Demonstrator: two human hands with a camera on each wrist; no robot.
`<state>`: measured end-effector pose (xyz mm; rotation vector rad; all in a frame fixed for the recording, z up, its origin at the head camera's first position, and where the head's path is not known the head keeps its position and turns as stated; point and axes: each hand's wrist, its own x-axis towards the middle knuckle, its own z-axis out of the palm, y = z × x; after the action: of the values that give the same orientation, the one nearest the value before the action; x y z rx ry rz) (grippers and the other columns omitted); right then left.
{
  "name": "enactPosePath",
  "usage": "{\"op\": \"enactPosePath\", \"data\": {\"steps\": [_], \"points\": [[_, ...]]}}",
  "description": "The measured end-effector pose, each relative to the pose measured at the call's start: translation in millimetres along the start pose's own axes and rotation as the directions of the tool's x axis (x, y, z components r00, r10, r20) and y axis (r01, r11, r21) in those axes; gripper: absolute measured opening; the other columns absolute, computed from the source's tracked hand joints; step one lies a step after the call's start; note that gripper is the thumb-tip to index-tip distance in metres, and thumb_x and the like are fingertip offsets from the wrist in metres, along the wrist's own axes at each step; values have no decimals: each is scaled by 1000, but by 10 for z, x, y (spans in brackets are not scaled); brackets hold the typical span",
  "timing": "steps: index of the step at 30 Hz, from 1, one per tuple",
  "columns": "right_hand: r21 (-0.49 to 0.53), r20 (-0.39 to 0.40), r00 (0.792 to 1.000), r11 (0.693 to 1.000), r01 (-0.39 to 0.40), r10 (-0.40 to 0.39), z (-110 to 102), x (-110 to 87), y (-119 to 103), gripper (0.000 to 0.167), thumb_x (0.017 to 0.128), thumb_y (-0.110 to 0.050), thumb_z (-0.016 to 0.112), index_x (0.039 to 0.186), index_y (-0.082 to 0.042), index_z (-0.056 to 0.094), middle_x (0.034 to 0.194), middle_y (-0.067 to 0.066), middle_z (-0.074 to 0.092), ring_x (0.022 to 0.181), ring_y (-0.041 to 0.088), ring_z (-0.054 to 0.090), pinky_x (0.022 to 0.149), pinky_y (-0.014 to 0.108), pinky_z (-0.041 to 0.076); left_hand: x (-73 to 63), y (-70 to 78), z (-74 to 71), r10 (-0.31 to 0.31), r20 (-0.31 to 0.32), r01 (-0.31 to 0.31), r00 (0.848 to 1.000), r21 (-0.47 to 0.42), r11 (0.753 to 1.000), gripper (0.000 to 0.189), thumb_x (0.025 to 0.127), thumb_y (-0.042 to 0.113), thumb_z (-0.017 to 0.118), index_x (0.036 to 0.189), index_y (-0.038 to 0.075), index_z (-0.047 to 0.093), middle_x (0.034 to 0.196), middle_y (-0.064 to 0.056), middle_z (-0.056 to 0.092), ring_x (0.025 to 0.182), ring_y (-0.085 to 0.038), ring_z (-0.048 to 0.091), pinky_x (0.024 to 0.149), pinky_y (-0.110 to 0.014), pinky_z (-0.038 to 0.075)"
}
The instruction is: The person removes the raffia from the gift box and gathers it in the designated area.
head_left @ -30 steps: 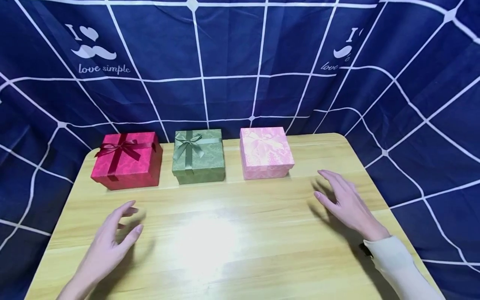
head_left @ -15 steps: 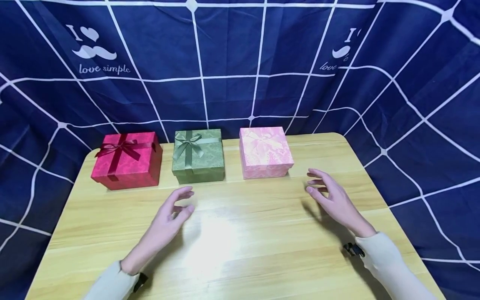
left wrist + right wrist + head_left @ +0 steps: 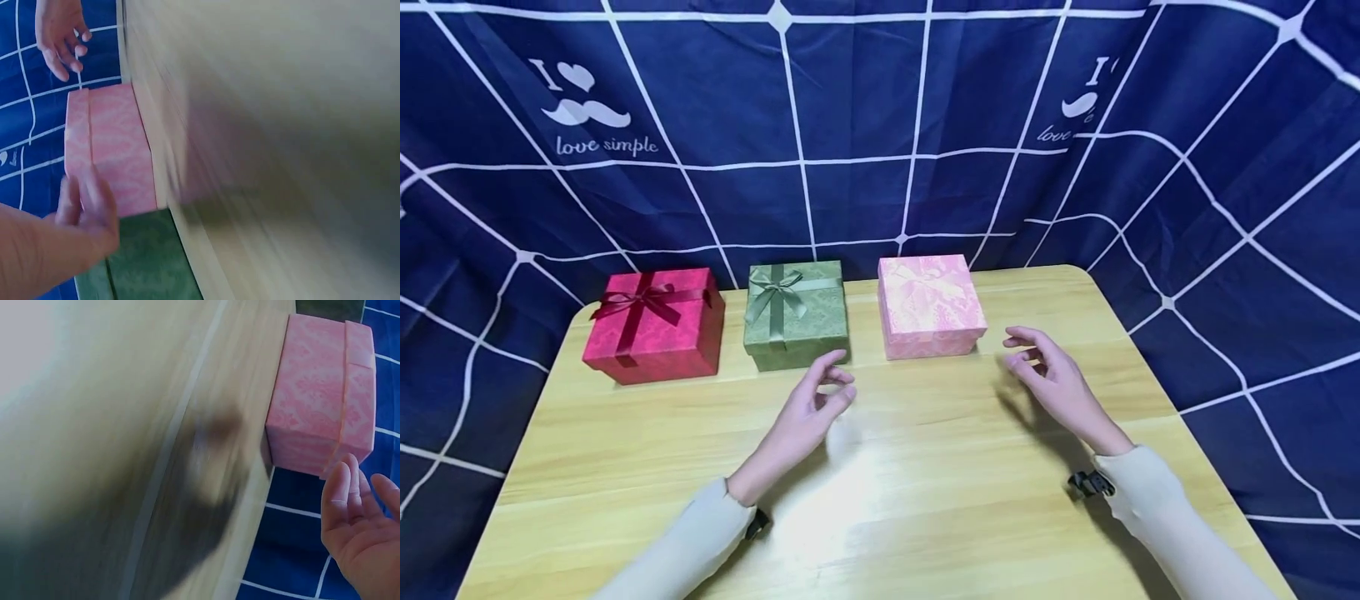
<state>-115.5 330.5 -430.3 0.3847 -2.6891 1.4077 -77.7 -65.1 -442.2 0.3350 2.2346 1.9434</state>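
Observation:
A pink gift box [image 3: 932, 304] with a pale bow sits between my two hands, toward the back of the table. My left hand [image 3: 808, 412] hovers just in front of the green gift box [image 3: 797, 317], its fingers loosely bent and holding nothing. To the right of the pink box is my right hand [image 3: 1056, 387], fingers relaxed and a short gap from the box's side. In the right wrist view the right fingertips [image 3: 340, 475] overlap the lower corner of the pink box [image 3: 315, 394]. The left wrist view shows the left hand [image 3: 78, 231] over the pink and green boxes.
A red gift box [image 3: 655, 325] with a dark red bow stands at the left of the row. The wooden table [image 3: 970, 500] has a bright glare near its middle. A dark blue curtain [image 3: 865, 108] with white lines hangs behind and at both sides.
My left hand has moved right and forward, from in front of the red box to the green one. My right hand has drifted left, closer to the pink box. The boxes have stayed put.

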Motion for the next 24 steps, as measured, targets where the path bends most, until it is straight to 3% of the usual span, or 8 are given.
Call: {"op": "enactPosePath", "data": {"steps": [4, 9, 13, 16, 21, 24], "points": [[14, -8, 998, 998, -61, 61, 37, 56, 7, 44, 112, -16, 64, 153, -3, 57, 136, 23, 67, 105, 10, 66, 86, 17, 50, 93, 71, 145, -47, 29, 47, 998, 12, 999, 71, 110, 30, 65, 170, 9, 34, 153, -15, 56, 115, -28, 68, 104, -51, 53], [89, 12, 984, 980, -178, 178, 60, 178, 3, 47, 115, -24, 60, 153, 3, 55, 139, 29, 64, 108, 19, 70, 89, 24, 57, 250, 130, 311, -79, 26, 78, 997, 27, 997, 80, 110, 37, 65, 173, 8, 25, 161, -11, 49, 125, -35, 66, 108, -54, 51], [166, 15, 971, 957, -238, 239, 45, 292, 42, 51, 117, -27, 56, 155, 6, 51, 141, 29, 62, 111, 10, 69, 91, 28, 59, 409, 132, 463, -116, 19, 115, 993, 61, 992, 88, 110, 43, 63, 174, 6, 16, 166, -10, 41, 137, -37, 56, 114, -54, 46], [218, 22, 963, 939, -266, 268, 62, 397, 45, 54, 117, -29, 54, 157, 6, 48, 139, 24, 62, 113, 10, 67, 94, 30, 58, 547, 128, 550, -135, -3, 135, 991, 74, 988, 88, 111, 47, 59, 174, 4, 14, 156, -10, 44, 135, -31, 54, 114, -51, 46], [297, 65, 954, 906, -300, 294, 141, 557, 25, 57, 116, -30, 56, 160, 5, 46, 131, 9, 63, 113, 11, 66, 102, 36, 55, 802, 60, 639, -170, -77, 175, 982, 63, 983, 90, 109, 46, 55, 172, -3, 14, 123, -9, 49, 105, -22, 55, 102, -45, 48], [349, 86, 948, 882, -317, 306, 172, 634, 53, 57, 116, -29, 56, 160, 6, 45, 127, 1, 64, 109, 8, 65, 105, 37, 53, 938, 27, 677, -219, -119, 227, 968, 56, 972, 89, 108, 48, 53, 172, -1, 17, 120, -6, 48, 103, -19, 53, 105, -42, 45]]}}
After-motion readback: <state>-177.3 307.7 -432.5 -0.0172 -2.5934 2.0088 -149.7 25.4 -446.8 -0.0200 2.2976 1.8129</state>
